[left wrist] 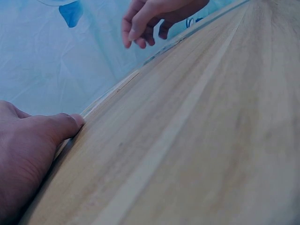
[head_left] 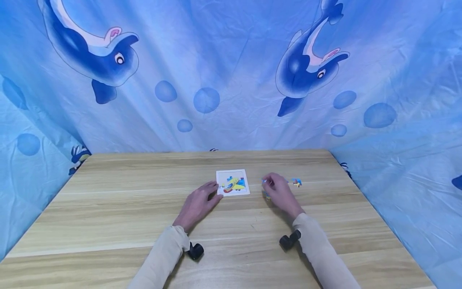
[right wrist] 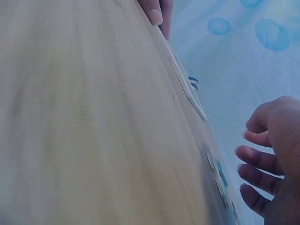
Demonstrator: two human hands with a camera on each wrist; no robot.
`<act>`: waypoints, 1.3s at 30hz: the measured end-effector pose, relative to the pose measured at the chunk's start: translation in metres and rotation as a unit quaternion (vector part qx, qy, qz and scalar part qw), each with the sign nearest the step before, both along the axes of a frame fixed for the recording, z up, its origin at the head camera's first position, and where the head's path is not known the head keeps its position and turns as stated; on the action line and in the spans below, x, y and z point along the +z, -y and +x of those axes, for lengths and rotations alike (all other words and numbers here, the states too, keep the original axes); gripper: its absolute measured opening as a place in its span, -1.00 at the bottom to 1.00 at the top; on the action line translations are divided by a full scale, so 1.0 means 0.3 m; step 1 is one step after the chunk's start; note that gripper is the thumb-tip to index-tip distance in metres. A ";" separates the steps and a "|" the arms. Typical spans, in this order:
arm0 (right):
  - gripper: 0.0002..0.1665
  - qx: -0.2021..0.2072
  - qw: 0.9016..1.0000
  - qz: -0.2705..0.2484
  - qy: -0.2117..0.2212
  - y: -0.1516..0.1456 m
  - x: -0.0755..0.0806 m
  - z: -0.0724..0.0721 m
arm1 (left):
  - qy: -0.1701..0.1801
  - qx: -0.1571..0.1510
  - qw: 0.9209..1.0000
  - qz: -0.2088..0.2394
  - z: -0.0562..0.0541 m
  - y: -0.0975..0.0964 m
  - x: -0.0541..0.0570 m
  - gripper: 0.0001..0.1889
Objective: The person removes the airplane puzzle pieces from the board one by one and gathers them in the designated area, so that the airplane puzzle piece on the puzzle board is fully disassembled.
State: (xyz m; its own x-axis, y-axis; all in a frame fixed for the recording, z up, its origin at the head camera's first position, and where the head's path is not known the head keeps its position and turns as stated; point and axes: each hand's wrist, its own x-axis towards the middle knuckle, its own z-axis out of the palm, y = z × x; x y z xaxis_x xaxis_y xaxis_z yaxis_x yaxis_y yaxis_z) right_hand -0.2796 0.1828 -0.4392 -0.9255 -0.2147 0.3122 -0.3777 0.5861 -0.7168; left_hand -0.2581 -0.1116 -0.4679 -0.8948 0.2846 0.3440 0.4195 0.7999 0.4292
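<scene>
A white-framed jigsaw board [head_left: 233, 170] with a partly assembled yellow aeroplane picture lies flat on the wooden table. My left hand [head_left: 199, 200] rests at its lower left corner, the thumb along the near edge and the fingers at the left side. Just right of the board, my right hand [head_left: 281, 194] hovers with loosely bent fingers over loose puzzle pieces [head_left: 268, 197]. In the right wrist view those fingers [right wrist: 260, 161] hang above the table beside flat puzzle pieces [right wrist: 218, 180], and no piece shows between them. A bit of blue appears by the fingertips in the head view.
Another loose puzzle piece [head_left: 296, 182] lies farther right on the table [head_left: 144, 216]. A blue curtain [head_left: 231, 72] with printed dolphins stands behind and at both sides. Small black cameras sit at the left wrist [head_left: 195, 251] and right wrist [head_left: 288, 241].
</scene>
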 end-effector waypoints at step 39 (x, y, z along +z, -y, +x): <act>-0.80 0.025 0.999 0.030 0.012 0.227 -0.016 -0.054 | -0.014 0.000 1.000 -0.001 0.004 -0.002 0.002 -0.51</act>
State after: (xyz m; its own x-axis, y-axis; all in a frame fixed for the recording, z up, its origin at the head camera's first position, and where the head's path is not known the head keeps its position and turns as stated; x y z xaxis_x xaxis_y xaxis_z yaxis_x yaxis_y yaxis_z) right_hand -0.2956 0.1148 -0.4439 -0.9198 -0.2789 0.2758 -0.3915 0.6092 -0.6896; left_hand -0.2569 -0.1110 -0.4673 -0.8844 0.2859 0.3688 0.4321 0.8003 0.4157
